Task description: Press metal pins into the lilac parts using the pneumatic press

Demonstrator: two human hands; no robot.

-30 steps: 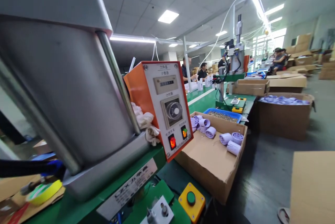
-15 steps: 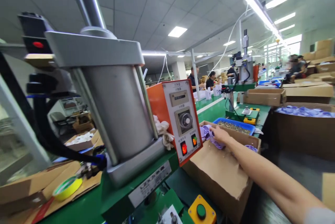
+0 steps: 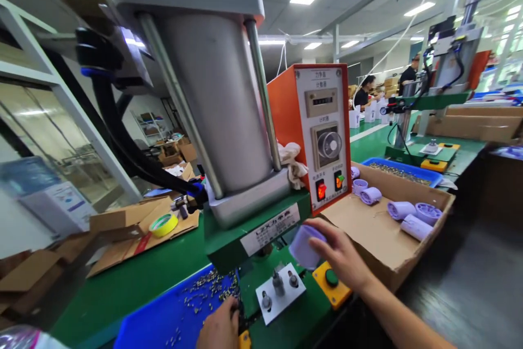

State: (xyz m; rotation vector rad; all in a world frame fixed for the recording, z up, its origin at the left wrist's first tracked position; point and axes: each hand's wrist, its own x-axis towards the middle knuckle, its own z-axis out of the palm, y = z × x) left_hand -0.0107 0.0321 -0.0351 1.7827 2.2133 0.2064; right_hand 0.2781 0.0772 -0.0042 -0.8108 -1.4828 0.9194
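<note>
Carrying a lilac plastic cup pinched in its fingers, the right hand hovers above the white fixture plate; it seems the loading step, needing careful seating on a pin. Left of the plate, the left hand rests curled at the blue tray of small metal parts; whether it grips anything, I cannot tell.

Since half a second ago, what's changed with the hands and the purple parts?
The right hand has come back from the cardboard box and now holds a purple plastic cup over the white fixture plate. The left hand has come into view at the blue tray of small metal pins. The camera tilted down. The orange control box and the press cylinder stand as before.
</note>
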